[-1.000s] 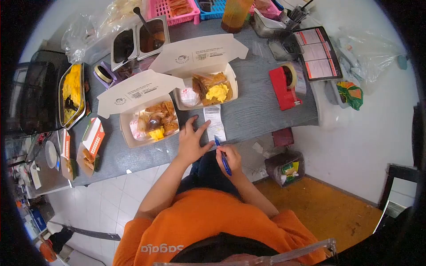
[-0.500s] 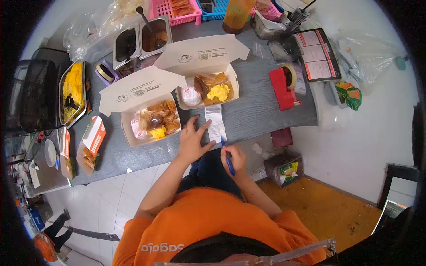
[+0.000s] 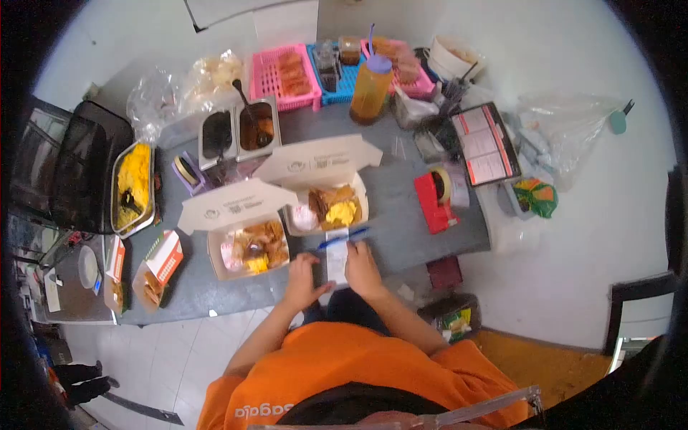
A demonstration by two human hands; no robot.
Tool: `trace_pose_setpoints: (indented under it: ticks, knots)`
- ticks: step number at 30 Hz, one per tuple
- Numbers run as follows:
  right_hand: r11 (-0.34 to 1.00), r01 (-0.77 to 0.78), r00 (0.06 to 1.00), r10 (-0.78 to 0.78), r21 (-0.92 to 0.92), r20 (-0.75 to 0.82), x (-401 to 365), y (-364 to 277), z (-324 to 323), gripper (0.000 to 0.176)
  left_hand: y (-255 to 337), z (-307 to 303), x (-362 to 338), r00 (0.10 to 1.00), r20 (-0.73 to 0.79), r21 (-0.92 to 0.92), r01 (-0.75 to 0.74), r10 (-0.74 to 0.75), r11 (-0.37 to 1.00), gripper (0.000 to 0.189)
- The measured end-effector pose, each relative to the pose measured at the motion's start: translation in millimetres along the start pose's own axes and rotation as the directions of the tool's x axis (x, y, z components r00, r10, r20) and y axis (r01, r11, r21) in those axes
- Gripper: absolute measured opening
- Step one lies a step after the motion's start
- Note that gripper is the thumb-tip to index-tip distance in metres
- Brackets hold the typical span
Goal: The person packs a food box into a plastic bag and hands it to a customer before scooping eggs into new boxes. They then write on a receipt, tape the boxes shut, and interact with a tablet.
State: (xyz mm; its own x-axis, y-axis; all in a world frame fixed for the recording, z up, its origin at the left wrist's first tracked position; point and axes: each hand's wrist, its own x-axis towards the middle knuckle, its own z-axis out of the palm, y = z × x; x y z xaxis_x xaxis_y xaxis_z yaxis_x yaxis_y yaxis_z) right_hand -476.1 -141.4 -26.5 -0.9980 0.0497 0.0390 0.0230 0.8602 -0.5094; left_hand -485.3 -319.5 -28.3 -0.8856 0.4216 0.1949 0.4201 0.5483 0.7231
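Note:
A white paper slip lies at the table's front edge. Beside its left edge, my left hand rests on the table with thumb and fingers apart. My right hand is closed around a blue pen, which lies crosswise above the slip. Behind the slip stands an open white box with a wrapped round item, browned food and yellow egg. To its left, another open box holds similar food and a small clear packet.
Two small food cartons and a tray of yellow egg stand left. Sauce pans, pink and blue baskets and a bottle are behind. A red tape dispenser sits right. Someone's dark-clad legs show lower left.
The view has tilted up, so the table appears lower. My right hand has moved up along the slip, and the pen has turned from pointing at the slip to lying crosswise.

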Motion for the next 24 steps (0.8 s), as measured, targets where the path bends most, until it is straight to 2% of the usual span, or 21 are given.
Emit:
trace_pose_setpoints:
  ticks: [4, 6, 7, 9, 11, 13, 14, 16, 18, 20, 21, 22, 23, 24]
  knots:
    - [0.988, 0.108, 0.993, -0.102, 0.106, -0.058, 16.8, 17.6, -37.2, 0.024, 12.7, -4.4, 0.5, 1.000, 0.029, 0.082, -0.009, 0.007, 0.997, 0.056]
    - [0.900, 0.135, 0.991, -0.127, 0.414, -0.048, 40.2, 28.1, -81.7, 0.015, 16.2, -3.4, 2.5, 0.999, 0.045, 0.118, -0.017, 0.012, 0.993, 0.054]
    - [0.899, 0.159, 0.987, -0.146, 0.409, -0.062, 58.2, 33.5, -110.0, 0.015, 19.0, -3.2, 3.6, 0.999, 0.051, 0.128, -0.009, 0.003, 0.992, 0.053]
    - [0.927, 0.136, 0.989, -0.105, 0.349, -0.107, 106.7, 48.5, -167.8, 0.014, 28.5, -2.9, 5.9, 0.998, 0.044, 0.166, 0.037, -0.045, 0.985, 0.053]
    - [0.933, 0.224, 0.956, -0.154, 0.281, -0.252, 170.9, 72.1, -208.3, 0.015, 34.4, 0.0, 8.4, 0.997, 0.014, 0.164, 0.068, -0.071, 0.984, 0.053]
    - [0.975, 0.201, 0.942, -0.164, 0.100, -0.293, 247.4, 88.6, -234.8, 0.014, 43.5, 4.2, 12.9, 0.994, -0.006, 0.160, 0.107, -0.108, 0.981, 0.053]
    - [0.954, 0.295, 0.891, -0.250, 0.063, -0.378, 292.1, 104.3, -235.1, 0.013, 48.9, 5.6, 15.6, 0.986, -0.029, 0.183, 0.168, -0.166, 0.968, 0.052]
    - [0.944, 0.290, 0.766, -0.328, -0.158, -0.553, 375.3, 128.5, -222.5, 0.015, 53.8, 10.1, 17.3, 0.962, -0.083, 0.206, 0.271, -0.260, 0.940, 0.049]
    - [0.924, 0.360, 0.725, -0.364, -0.129, -0.584, 461.6, 167.4, -194.6, 0.015, 52.7, 13.4, 15.4, 0.955, -0.153, 0.191, 0.281, -0.255, 0.940, 0.047]
    - [0.997, 0.072, 0.852, -0.075, -0.024, -0.518, 551.2, 238.2, -140.5, 0.012, 56.3, 13.0, 11.8, 0.939, -0.231, 0.179, 0.299, -0.256, 0.937, 0.045]
    - [0.969, 0.026, 0.880, 0.094, 0.246, -0.466, 614.9, 306.0, -90.8, 0.012, 62.9, 10.6, 9.3, 0.913, -0.276, 0.173, 0.354, -0.300, 0.919, 0.041]
    - [0.971, -0.223, 0.879, 0.240, 0.088, -0.412, 594.5, 283.5, -111.5, 0.045, 65.7, 8.9, 7.9, 0.883, -0.321, 0.165, 0.407, -0.342, 0.898, 0.038]
    - [0.858, -0.382, 0.881, 0.450, 0.343, -0.143, 590.9, 279.5, -124.9, 0.049, 65.3, 9.0, 4.7, 0.869, -0.344, 0.168, 0.430, -0.356, 0.887, 0.038]
    - [0.912, -0.366, 0.824, 0.410, 0.186, -0.392, 585.8, 276.8, -121.6, 0.048, 66.3, 10.7, -0.9, 0.825, -0.432, 0.157, 0.466, -0.364, 0.871, 0.035]
